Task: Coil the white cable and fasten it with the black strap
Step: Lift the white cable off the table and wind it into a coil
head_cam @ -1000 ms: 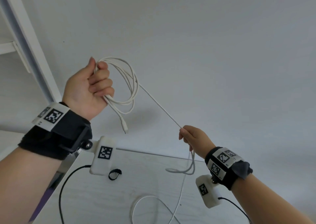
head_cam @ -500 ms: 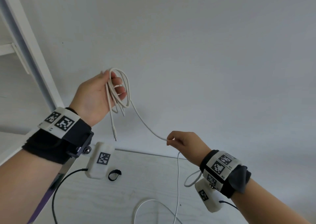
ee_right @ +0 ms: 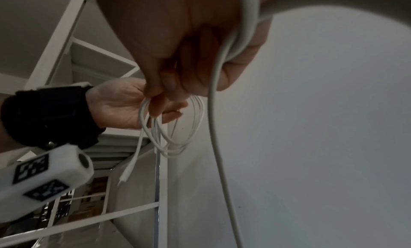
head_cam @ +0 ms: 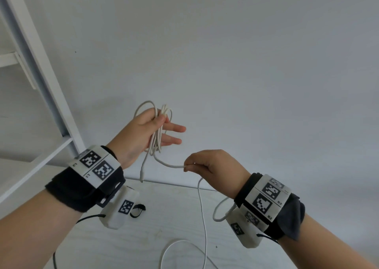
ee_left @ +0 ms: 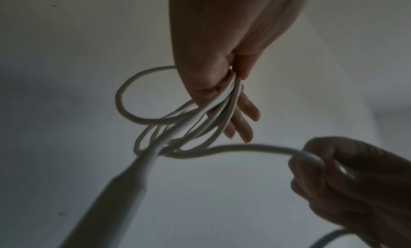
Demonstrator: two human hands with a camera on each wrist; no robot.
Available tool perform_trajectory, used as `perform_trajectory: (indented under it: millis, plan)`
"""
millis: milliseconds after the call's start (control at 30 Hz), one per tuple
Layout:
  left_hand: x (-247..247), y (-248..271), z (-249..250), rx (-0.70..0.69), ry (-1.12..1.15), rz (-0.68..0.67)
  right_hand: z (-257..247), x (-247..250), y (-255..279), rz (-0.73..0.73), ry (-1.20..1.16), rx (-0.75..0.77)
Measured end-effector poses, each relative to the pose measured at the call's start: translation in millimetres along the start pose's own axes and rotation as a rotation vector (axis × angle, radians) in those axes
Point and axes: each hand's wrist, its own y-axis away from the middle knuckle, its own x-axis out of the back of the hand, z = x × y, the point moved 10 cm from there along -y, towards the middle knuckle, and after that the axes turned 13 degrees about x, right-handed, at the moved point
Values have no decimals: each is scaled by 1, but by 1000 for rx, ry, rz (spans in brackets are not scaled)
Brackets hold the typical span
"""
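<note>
Coiling time: left hand point(head_cam: 147, 133) pinches the loops, other fingers straight; right hand point(head_cam: 207, 164) pinches white cable point(head_cam: 170, 165) (more hangs below). Next, add another loop.

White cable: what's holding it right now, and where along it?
Both hands. The left hand pinches the gathered loops of the cable near their top, thumb against fingers. The right hand pinches the loose run just beyond the coil.

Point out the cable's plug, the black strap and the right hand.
plug point(head_cam: 142, 174), head view, on the connector hanging below the coil.
black strap point(head_cam: 137, 210), head view, on its loop lying on the table.
right hand point(head_cam: 207, 164), head view, on the knuckles, pinching the cable.
</note>
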Motion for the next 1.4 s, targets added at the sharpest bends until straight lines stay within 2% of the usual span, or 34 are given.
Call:
perform_trajectory:
  millis: [267, 467, 833, 1033, 1167, 1300, 1400]
  plan:
    - [-25, 8, -27, 111, -167, -82, -11, 26, -11, 95, 16, 62]
    - [-38, 14, -25, 91, -240, -146, -10, 34, -16, 92, 58, 41]
    - [-49, 21, -33, 141, -137, -196, -3, 47, -20, 133, 78, 11]
    - [-44, 24, -34, 176, -132, -185, 12, 46, -14, 182, -68, -43]
    - [-35, 23, -26, 147, -75, -169, 26, 40, -9, 142, -102, -90]
    - [-15, 21, -13, 93, 35, -119, 54, 29, 6, 42, -66, -186]
    - [-9, 21, -9, 73, 24, -98, 71, 21, 18, 7, -75, -238]
